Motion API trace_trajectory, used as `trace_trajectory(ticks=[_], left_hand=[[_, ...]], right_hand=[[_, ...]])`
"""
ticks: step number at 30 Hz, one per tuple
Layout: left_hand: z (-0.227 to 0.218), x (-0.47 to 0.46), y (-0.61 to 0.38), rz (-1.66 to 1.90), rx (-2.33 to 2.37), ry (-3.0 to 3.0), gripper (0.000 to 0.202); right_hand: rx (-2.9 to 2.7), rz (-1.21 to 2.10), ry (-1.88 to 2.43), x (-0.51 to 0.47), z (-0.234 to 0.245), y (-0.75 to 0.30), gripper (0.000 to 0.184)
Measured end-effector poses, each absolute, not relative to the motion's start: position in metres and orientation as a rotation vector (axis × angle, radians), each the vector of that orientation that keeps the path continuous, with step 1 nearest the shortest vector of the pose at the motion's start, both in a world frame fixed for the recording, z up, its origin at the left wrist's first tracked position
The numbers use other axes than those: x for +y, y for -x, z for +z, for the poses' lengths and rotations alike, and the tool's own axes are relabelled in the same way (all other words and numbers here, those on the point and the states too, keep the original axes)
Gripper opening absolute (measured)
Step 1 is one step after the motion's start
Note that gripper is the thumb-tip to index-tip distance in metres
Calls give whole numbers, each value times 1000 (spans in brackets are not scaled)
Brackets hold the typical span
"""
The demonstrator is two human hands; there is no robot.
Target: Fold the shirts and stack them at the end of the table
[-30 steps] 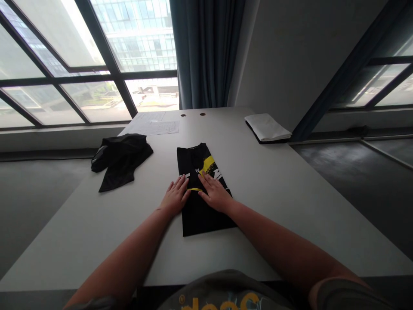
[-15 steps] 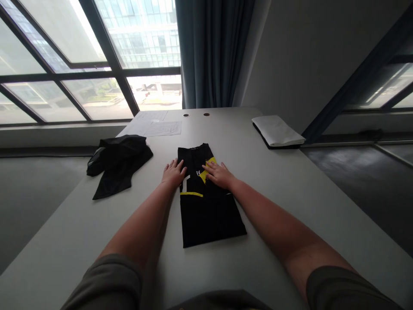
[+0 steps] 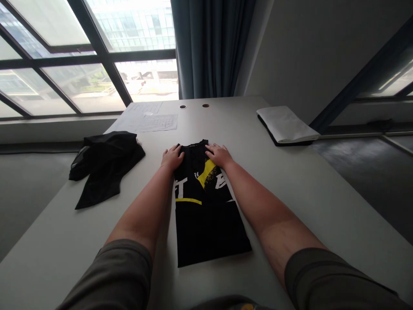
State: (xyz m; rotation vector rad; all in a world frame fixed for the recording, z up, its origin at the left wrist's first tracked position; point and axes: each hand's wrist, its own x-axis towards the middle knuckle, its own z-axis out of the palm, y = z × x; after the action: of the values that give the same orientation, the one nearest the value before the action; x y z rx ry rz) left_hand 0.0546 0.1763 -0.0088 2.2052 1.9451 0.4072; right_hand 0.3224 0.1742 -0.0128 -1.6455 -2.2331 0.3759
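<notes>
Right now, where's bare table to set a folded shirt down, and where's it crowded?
Bare tabletop lies between the papers and the white folded cloth, above the black T-shirt. More lies right of the right forearm. Crowded: the T-shirt's collar end, under left hand and right hand, and the crumpled black garment.

Tall windows point(image 3: 87, 82) in dark frames across the left side - a glass office block point(image 3: 135, 26) beyond, bright daylight coming through - then a dark blue curtain point(image 3: 209, 43), a plain grey wall point(image 3: 309, 56), another window point(image 3: 390, 77) at far right, and a long white counter point(image 3: 245, 116) above a dim, sheen-grey floor point(image 3: 355, 159).
</notes>
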Motion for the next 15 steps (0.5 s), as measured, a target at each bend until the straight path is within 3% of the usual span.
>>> trace_trajectory(ticks=[9, 15], left_hand=[[-5, 158, -48, 1100, 1664, -2142, 60], [4, 111, -49, 1374, 1610, -2019, 48]], right_hand=[[-1802, 504, 1324, 146, -2, -339, 47], [-1591, 555, 1155, 116, 2, -336, 32]])
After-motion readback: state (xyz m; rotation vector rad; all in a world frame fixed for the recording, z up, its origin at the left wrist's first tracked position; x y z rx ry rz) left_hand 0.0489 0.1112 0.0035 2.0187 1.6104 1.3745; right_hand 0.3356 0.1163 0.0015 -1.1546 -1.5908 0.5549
